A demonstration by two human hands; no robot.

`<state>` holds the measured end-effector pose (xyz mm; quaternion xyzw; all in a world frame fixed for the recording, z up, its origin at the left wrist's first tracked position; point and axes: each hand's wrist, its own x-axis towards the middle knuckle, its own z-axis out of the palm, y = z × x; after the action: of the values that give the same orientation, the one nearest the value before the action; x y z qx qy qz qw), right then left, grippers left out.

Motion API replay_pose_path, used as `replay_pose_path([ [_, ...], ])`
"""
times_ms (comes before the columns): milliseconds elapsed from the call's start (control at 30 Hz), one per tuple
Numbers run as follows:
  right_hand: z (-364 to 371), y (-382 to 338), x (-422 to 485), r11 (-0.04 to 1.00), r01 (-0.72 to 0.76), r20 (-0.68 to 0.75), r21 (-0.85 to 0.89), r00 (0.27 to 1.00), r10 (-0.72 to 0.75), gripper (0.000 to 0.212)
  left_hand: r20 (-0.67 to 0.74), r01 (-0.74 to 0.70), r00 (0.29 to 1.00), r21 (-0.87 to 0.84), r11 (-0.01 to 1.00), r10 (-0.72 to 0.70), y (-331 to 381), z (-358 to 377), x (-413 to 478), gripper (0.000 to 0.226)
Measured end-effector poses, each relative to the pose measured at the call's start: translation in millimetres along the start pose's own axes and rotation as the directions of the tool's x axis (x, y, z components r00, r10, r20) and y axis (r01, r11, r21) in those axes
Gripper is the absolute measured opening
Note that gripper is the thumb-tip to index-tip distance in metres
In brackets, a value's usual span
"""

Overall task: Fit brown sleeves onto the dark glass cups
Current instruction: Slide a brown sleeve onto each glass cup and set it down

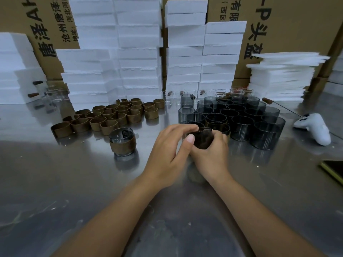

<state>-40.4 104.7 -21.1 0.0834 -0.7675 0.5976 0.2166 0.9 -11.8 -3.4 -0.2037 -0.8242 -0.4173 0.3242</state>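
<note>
Steel surface (55, 182) backed by white foam blocks (139, 52). Left of centre, loose brown sleeves (111, 115); nearer, sleeved cup (122, 143) upright. At centre, left hand (167, 151) pinching held cup (203, 139) at its top, right hand (211, 158) curled round it. Right of centre, dark glass cups (241, 115) massed; far right, white controller (313, 130).

both hands, left hand (168, 145) and right hand (211, 154), grip one dark glass cup in a brown sleeve (202, 139) above the steel table (74, 191); a finished sleeved dark cup (122, 142) stands left of it, loose brown sleeve rings (111, 115) behind that.
</note>
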Motion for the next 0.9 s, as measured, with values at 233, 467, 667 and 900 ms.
replay_pose_path([
  [233, -1, -2, -2, 0.999, 0.018, -0.044, 0.043, 0.999, -0.017, 0.052, -0.010, 0.065, 0.998, 0.030, 0.997, -0.065, -3, -2, 1, 0.048],
  [467, -1, -11, -6, 0.992, 0.081, -0.006, 0.099, 0.997, -0.080, 0.045, -0.005, 0.119, 0.993, -0.034, 0.992, -0.119, -3, -2, 2, 0.056],
  [667, 1, -12, -10, 0.985, 0.150, 0.089, 0.085, 0.984, -0.157, 0.048, 0.017, 0.168, 0.986, -0.057, 0.984, -0.167, -3, -5, 2, 0.051],
  [900, 3, -13, -11, 0.984, 0.171, 0.173, 0.041, 0.969, -0.176, 0.065, 0.029, 0.101, 0.995, -0.050, 0.994, -0.100, 2, -4, 3, 0.058],
])
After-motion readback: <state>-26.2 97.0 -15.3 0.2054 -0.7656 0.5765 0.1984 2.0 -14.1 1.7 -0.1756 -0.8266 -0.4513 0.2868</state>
